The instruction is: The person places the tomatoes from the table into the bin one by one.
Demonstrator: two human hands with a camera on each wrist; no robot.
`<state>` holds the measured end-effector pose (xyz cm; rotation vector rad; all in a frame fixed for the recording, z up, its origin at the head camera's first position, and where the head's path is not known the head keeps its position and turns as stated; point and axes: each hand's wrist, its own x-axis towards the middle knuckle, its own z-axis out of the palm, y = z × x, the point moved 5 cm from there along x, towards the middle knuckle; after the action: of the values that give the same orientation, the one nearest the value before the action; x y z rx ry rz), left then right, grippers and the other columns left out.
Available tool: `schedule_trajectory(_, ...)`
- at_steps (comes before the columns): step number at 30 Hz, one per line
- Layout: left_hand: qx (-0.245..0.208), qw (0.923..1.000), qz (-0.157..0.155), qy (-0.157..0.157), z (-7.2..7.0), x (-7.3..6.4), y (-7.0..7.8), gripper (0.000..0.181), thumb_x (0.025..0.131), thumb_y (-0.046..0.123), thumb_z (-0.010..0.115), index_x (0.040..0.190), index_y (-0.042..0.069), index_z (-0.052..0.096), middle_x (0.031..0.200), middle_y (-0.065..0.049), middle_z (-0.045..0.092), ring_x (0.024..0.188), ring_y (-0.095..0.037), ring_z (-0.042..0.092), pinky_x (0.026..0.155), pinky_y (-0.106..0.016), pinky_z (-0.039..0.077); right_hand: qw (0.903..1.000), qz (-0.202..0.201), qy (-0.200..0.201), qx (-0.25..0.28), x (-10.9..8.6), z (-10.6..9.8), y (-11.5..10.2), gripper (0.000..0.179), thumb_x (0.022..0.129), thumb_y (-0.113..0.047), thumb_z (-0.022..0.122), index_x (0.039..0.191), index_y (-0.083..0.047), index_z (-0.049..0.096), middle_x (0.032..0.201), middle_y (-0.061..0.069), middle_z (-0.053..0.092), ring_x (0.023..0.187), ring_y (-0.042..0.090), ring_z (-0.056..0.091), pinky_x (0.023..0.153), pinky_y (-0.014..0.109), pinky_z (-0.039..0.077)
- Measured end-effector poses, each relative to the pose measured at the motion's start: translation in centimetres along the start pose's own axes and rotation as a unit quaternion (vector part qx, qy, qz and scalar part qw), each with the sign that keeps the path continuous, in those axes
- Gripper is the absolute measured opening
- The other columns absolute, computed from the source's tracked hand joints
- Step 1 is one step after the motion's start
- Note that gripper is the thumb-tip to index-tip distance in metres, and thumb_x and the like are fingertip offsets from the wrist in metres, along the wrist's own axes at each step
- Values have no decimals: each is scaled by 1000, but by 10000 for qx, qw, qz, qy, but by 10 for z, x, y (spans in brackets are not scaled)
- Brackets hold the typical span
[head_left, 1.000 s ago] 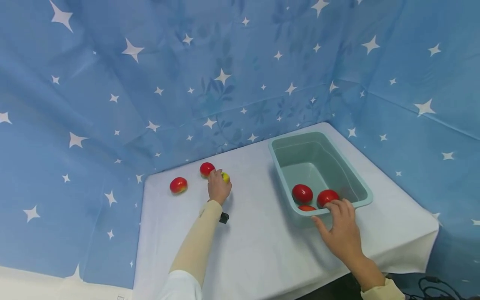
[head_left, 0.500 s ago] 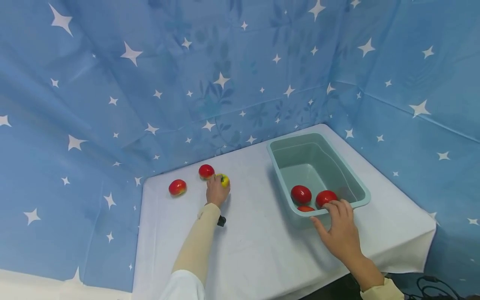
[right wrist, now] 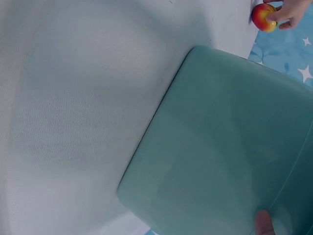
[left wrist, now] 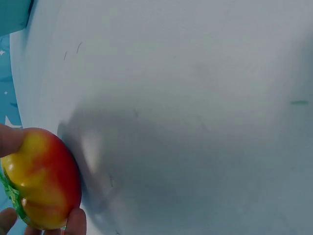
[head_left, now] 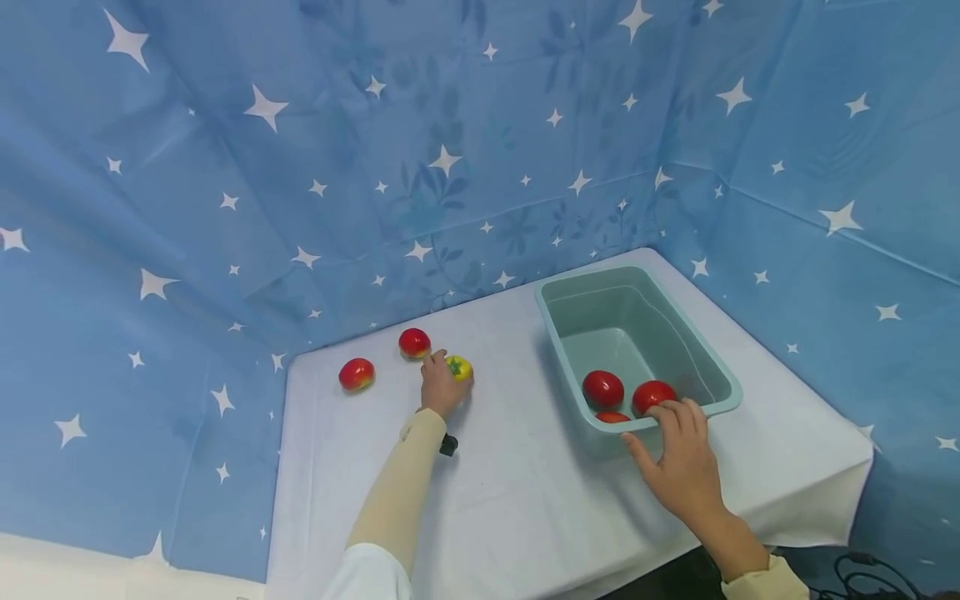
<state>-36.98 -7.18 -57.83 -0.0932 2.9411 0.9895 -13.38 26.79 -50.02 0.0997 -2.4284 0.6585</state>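
In the head view my left hand holds a red and yellow tomato, its green leafy top facing up. The left wrist view shows thumb and fingertips on opposite sides of this tomato, close over the white cloth; whether it touches the cloth I cannot tell. My right hand grips the near rim of a pale green plastic basin, fingers over the edge and thumb against the outer wall. Several red tomatoes lie at the basin's near end, one at the left, another beside my right fingers.
Two more red tomatoes rest on the cloth left of my left hand, one near its fingertips and one farther left. A white cloth covers the table. Blue star-patterned curtains stand behind and at both sides.
My left hand has shifted slightly right with the tomato, away from the nearby red one. The tomato has turned so its green top shows. My right hand stays on the basin rim.
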Motion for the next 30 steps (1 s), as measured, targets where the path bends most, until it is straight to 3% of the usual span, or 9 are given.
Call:
schedule_trajectory(5,248,9992,172,-256,5,-6,-1,75,83,36,74,143,7,39,140,-19,35,121,-33,36,99,-45,47,10000,-27,32,26,0,1,1,53,73,-27,79,111,0,55,115,17,51,120,36,38,81,51,47)
schedule_trajectory(9,129,9985,331,-415,11,-10,0,75,83,37,73,143,7,39,138,-19,37,119,-33,37,98,-46,46,9999,-52,60,68,1,2,1,53,73,-27,78,111,1,55,114,18,51,119,36,38,82,50,46)
schedule_trajectory(13,-1,9986,267,-463,18,-15,-1,78,82,37,75,145,9,37,140,-17,36,119,-31,40,100,-45,45,9999,-77,50,109,3,3,2,53,74,-28,78,112,1,55,114,18,51,118,37,38,84,50,44)
schedule_trajectory(22,-474,9986,65,-238,25,-30,3,81,83,37,76,146,9,35,138,-16,35,120,-29,41,105,-44,42,9999,-62,94,91,3,3,4,56,72,-27,80,112,1,54,115,19,51,118,37,39,77,54,50)
schedule_trajectory(30,-1047,9944,99,136,16,-36,21,79,83,35,76,145,12,32,138,-11,35,122,-27,41,106,-46,40,9998,-74,113,160,2,1,3,56,72,-28,78,112,2,54,116,21,50,119,38,38,79,53,49)
